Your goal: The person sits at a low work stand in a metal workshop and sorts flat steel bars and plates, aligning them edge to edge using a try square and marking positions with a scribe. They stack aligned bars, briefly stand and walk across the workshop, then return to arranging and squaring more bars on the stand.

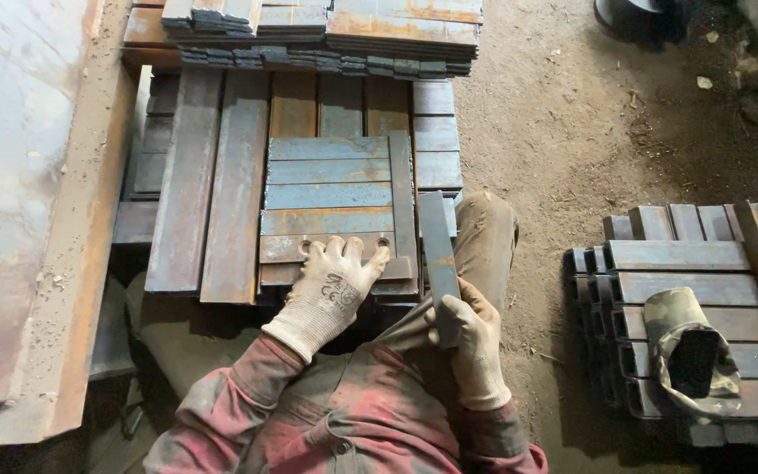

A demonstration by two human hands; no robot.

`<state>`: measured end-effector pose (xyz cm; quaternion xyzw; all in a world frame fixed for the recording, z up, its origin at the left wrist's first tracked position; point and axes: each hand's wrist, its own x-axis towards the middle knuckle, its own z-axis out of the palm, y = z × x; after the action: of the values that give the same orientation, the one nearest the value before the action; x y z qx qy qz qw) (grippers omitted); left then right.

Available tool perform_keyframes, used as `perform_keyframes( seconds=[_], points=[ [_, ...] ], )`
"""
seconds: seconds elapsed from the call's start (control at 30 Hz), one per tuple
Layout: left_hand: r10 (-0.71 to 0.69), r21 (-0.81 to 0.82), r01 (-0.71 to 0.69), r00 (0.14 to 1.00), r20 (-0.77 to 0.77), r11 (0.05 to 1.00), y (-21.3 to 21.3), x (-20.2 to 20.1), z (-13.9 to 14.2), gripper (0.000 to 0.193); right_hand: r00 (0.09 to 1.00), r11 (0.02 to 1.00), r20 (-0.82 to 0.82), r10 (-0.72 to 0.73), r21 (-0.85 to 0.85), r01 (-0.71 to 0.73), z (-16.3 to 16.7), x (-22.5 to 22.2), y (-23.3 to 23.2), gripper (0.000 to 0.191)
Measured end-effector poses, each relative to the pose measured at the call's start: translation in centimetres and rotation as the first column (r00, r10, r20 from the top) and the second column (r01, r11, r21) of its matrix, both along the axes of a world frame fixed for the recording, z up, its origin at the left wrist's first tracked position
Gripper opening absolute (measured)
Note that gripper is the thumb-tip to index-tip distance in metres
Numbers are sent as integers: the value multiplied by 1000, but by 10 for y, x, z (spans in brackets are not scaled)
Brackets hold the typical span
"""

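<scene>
My left hand [331, 285], in a white work glove, rests flat on the near edge of a stack of short rusty steel strips [331, 193] laid side by side, its fingers on a strip that has two holes. A flat dark steel bar [438, 254] stands on end in the grip of my gloved right hand [471, 338], beside the stack's right edge and over my knee.
Long rusty steel plates [221, 184] lie under the stack, with more stacked strips [326, 31] at the far end. A large steel sheet [19, 175] is on the left. Another pile of bars [686, 290] with a camouflage cap [690, 351] sits right on the dirt floor.
</scene>
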<state>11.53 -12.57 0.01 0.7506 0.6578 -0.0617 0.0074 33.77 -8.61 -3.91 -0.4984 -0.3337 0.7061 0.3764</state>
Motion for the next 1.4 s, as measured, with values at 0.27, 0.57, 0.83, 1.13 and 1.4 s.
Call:
perform_keyframes(
  seconds=[0.27, 0.57, 0.83, 1.13, 1.4],
  points=[
    [15, -53, -15, 1000, 3, 998, -1, 0, 2, 92, 999, 1000, -52, 14, 22, -13, 3, 1, 0, 42],
    [16, -40, -16, 1000, 2, 999, 0, 0, 5, 88, 999, 998, -30, 42, 37, -41, 7, 0, 0, 42],
    [14, -26, -13, 1000, 14, 1000, 0, 0, 5, 89, 1000, 1000, 7, 1, 7, -1, 5, -1, 0, 44],
    [16, -24, -15, 1000, 4, 1000, -1, 0, 3, 89, 1000, 1000, -17, 9, 20, -8, 10, -3, -6, 45],
    [15, 56, -16, 1000, 26, 998, -3, -2, 4, 88, 986, 974, -132, -105, 186, 129, -17, -29, 18, 42]
  ],
)
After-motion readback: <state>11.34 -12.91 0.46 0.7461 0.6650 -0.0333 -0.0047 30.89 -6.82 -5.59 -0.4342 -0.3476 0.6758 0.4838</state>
